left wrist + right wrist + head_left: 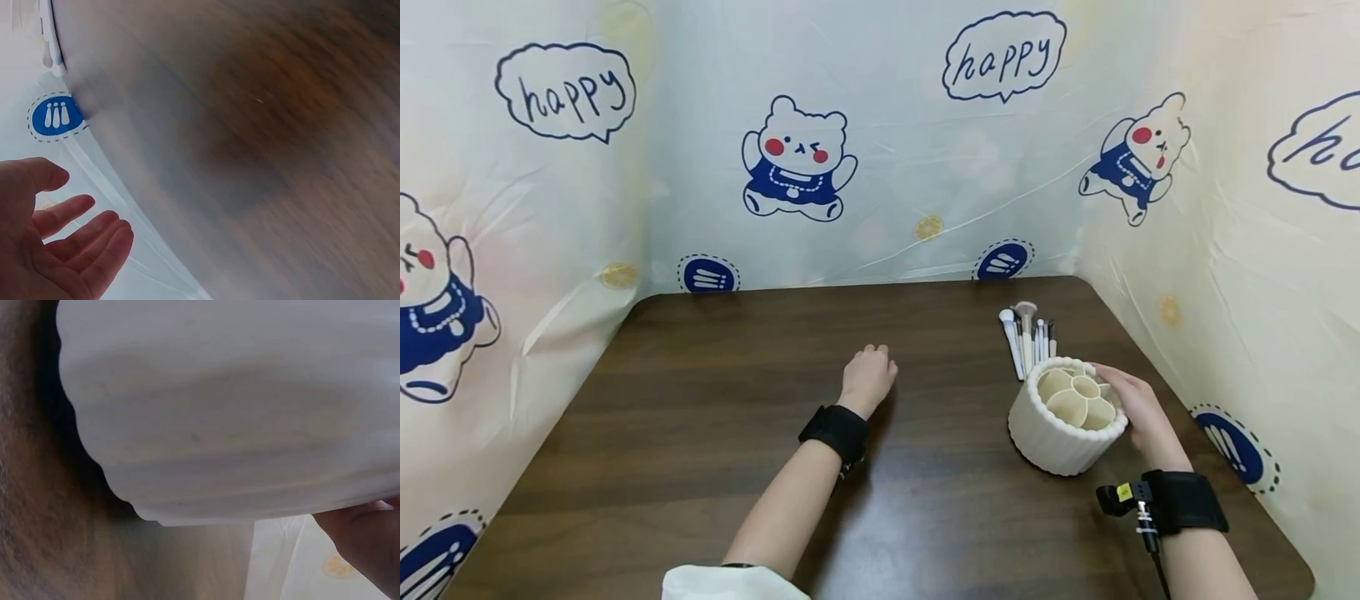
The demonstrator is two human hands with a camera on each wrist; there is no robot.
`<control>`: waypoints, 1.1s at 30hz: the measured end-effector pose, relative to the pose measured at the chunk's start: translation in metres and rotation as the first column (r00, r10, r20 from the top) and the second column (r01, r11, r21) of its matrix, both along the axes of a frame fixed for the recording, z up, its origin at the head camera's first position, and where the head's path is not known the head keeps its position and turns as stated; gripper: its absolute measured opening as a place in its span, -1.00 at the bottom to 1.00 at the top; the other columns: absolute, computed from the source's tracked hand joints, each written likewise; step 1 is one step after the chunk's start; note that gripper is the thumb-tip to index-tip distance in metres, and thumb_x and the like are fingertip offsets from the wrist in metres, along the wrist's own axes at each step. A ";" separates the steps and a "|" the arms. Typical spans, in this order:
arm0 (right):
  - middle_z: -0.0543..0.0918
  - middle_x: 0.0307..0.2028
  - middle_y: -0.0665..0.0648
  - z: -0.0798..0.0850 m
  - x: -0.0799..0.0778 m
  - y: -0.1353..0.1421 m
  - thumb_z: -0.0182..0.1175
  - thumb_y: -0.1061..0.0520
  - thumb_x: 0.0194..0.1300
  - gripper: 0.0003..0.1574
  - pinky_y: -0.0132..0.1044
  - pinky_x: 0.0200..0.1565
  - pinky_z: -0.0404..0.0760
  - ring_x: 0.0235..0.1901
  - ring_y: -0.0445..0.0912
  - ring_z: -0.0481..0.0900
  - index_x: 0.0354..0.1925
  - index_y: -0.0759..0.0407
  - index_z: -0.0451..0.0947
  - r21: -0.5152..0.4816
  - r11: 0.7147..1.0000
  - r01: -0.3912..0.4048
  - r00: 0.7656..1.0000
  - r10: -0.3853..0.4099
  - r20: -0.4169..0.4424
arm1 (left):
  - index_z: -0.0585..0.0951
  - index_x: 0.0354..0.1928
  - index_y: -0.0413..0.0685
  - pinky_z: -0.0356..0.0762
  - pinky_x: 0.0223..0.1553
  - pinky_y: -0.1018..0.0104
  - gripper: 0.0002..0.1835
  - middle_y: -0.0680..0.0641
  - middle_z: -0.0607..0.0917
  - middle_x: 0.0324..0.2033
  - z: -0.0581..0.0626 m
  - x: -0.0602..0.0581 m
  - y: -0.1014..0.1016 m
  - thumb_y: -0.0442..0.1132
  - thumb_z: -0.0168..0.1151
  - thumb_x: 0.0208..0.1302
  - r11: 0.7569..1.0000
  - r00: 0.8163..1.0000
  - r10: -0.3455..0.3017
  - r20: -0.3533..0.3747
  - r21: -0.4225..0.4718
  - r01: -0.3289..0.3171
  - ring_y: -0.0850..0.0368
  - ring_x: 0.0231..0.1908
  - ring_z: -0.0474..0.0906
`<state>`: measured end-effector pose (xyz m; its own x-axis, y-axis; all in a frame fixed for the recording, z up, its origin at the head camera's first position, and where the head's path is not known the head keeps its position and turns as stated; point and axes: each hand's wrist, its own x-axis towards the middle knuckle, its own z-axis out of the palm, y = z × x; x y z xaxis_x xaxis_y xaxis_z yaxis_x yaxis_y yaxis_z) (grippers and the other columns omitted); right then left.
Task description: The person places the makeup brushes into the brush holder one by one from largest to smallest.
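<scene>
A white fluted brush holder [1052,442] with petal-shaped compartments stands on the right side of the table, its open top facing up. My right hand [1138,408] grips it at its right side, fingers by the rim. In the right wrist view the ribbed wall of the holder [219,425] fills most of the picture, and part of the hand [369,540] shows against it at the lower right. Over the middle of the table is my left hand [868,379], holding nothing; its fingers [103,250] are loosely bent in the left wrist view.
Several makeup brushes [1026,333] lie just behind the holder, bristle ends toward the back. The dark wooden table [715,400] ends at a printed curtain [895,150] at the back and both sides. A cable [1153,542] hangs from the right wrist's camera.
</scene>
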<state>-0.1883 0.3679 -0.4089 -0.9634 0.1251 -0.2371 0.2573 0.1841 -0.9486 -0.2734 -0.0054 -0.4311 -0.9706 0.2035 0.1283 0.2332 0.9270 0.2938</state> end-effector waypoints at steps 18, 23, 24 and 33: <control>0.53 -0.38 -0.51 -0.004 0.014 0.007 0.00 -0.14 0.41 -0.65 -0.62 -0.23 0.51 -0.29 -0.58 0.48 -0.48 -0.54 0.58 -0.116 0.991 0.069 0.997 -0.072 -0.017 | 0.60 0.02 -0.16 0.62 -0.17 0.25 -0.70 -0.15 0.65 -0.10 0.004 -0.006 0.084 -0.16 0.11 0.37 0.984 0.986 -0.164 0.012 0.067 0.163 0.02 -0.15 0.64; 0.52 -0.38 -0.51 -0.002 0.013 0.008 0.01 -0.14 0.40 -0.65 -0.62 -0.22 0.50 -0.28 -0.58 0.48 -0.48 -0.53 0.59 -0.125 0.990 0.070 0.997 -0.073 -0.014 | 0.59 0.09 -0.15 0.60 -0.08 0.25 -0.66 -0.13 0.65 -0.03 0.000 -0.006 0.110 -0.17 0.11 0.37 0.970 0.979 -0.204 0.024 0.142 0.198 0.02 -0.04 0.63; 0.52 -0.38 -0.51 -0.002 0.012 0.008 0.01 -0.14 0.40 -0.65 -0.62 -0.22 0.50 -0.28 -0.59 0.47 -0.48 -0.54 0.59 -0.126 0.989 0.072 0.997 -0.074 -0.013 | 0.59 0.09 -0.15 0.60 -0.08 0.26 -0.66 -0.13 0.66 -0.03 -0.001 -0.005 0.115 -0.17 0.12 0.36 0.967 0.978 -0.209 0.018 0.152 0.204 0.03 -0.04 0.63; 0.55 -0.38 -0.48 0.000 0.005 -0.002 0.01 -0.14 0.40 -0.66 -0.60 -0.19 0.51 -0.27 -0.56 0.50 -0.48 -0.53 0.58 -0.110 0.992 0.055 0.998 -0.056 -0.007 | 0.66 0.01 -0.09 0.59 -0.09 0.32 -0.72 -0.09 0.70 -0.10 -0.012 -0.003 0.133 -0.19 0.14 0.34 0.941 0.965 -0.261 0.003 0.225 0.254 0.06 -0.08 0.63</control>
